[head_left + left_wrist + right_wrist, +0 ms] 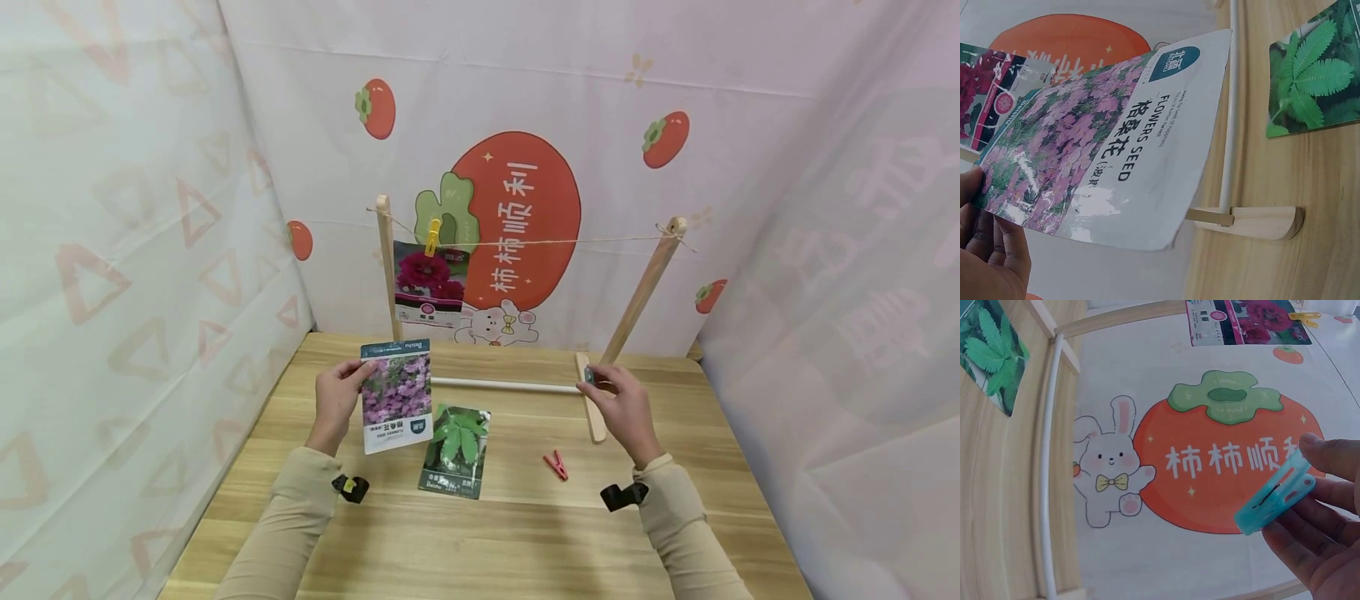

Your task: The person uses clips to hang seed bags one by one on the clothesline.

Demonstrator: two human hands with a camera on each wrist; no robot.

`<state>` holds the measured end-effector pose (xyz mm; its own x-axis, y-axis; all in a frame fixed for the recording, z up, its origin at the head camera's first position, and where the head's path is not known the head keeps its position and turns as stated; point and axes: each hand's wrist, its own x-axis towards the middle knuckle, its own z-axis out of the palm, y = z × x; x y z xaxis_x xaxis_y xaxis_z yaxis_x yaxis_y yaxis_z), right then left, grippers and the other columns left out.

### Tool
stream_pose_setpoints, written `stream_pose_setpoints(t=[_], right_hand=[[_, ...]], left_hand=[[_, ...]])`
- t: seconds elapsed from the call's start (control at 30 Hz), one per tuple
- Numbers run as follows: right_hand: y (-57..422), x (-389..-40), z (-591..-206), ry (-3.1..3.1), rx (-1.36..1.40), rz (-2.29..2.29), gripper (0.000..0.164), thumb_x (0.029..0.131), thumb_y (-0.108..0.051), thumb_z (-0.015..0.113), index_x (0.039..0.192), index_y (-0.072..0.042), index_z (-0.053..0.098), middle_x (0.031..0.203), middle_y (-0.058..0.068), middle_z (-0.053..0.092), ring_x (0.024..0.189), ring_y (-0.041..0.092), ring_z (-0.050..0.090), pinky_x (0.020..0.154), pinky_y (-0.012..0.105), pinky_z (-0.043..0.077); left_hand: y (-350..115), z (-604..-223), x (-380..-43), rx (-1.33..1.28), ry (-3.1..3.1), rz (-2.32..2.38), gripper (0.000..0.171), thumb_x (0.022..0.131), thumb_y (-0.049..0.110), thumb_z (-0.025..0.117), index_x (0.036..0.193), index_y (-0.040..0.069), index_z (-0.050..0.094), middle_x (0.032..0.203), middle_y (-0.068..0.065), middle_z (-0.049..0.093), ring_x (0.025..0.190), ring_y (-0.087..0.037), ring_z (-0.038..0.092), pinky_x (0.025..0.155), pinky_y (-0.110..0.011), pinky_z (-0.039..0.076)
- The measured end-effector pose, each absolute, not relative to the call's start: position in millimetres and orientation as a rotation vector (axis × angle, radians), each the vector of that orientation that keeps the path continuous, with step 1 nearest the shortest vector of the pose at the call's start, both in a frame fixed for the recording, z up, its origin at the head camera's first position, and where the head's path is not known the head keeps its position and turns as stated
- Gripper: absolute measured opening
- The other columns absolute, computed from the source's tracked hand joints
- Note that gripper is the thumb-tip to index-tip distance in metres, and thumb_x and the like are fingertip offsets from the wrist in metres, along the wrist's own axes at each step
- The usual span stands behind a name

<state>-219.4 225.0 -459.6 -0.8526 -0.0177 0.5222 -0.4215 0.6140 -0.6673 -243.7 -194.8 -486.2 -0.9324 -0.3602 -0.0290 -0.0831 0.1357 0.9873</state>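
My left hand (pixel 337 400) pinches the upper left edge of a seed packet with pink-purple flowers (pixel 397 392), lifted in front of the wooden stand. In the left wrist view the packet's printed front (pixel 1104 144) shows, with fingers at its end. A light-blue clothespin (pixel 1275 494) sits between the thumb and fingers of my right hand (pixel 624 408), near the stand's right foot. Behind, a packet with dark red flowers (pixel 429 283) hangs from the string (pixel 525 242) by a yellow clothespin (pixel 432 237). A green-leaf packet (pixel 456 450) lies on the table beside a red clothespin (pixel 556 465).
The string runs between two wooden posts (pixel 643 292) joined low down by a white rod (pixel 506 385). A printed cloth backdrop (pixel 322 167) stands behind the wooden table (pixel 517 533), and cloth walls flank it on both sides.
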Motion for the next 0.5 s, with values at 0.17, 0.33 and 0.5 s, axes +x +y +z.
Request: stream_pose_setpoints(t=[0.17, 0.33, 0.5], right_hand=[[224, -223, -452, -2.321, 0.374, 1.142, 0.028, 0.079, 0.000, 0.078, 0.105, 0.008, 0.069, 0.094, 0.020, 0.068, 0.084, 0.033, 0.068, 0.076, 0.043, 0.058], [222, -225, -446, -2.278, 0.397, 1.150, 0.029, 0.078, 0.000, 0.079, 0.104, 0.007, 0.070, 0.093, 0.019, 0.069, 0.083, 0.032, 0.069, 0.075, 0.034, 0.058], [221, -228, -441, -2.256, 0.407, 1.164, 0.028, 0.079, -0.002, 0.078, 0.104, 0.006, 0.071, 0.093, 0.019, 0.069, 0.082, 0.033, 0.068, 0.075, 0.031, 0.058]], left_hand=[[-190, -477, -242, 0.392, -2.190, -1.867, 0.036, 0.090, 0.028, 0.071, 0.108, -0.003, 0.069, 0.081, 0.009, 0.064, 0.071, -0.002, 0.057, 0.064, -0.015, 0.050], [-187, -470, -240, 0.361, -2.185, -1.845, 0.035, 0.091, 0.027, 0.070, 0.107, -0.004, 0.069, 0.082, 0.008, 0.064, 0.071, -0.001, 0.057, 0.064, -0.015, 0.049], [-185, -468, -241, 0.364, -2.170, -1.834, 0.030, 0.091, 0.023, 0.070, 0.106, -0.003, 0.070, 0.084, 0.005, 0.064, 0.071, -0.002, 0.057, 0.063, -0.015, 0.050]])
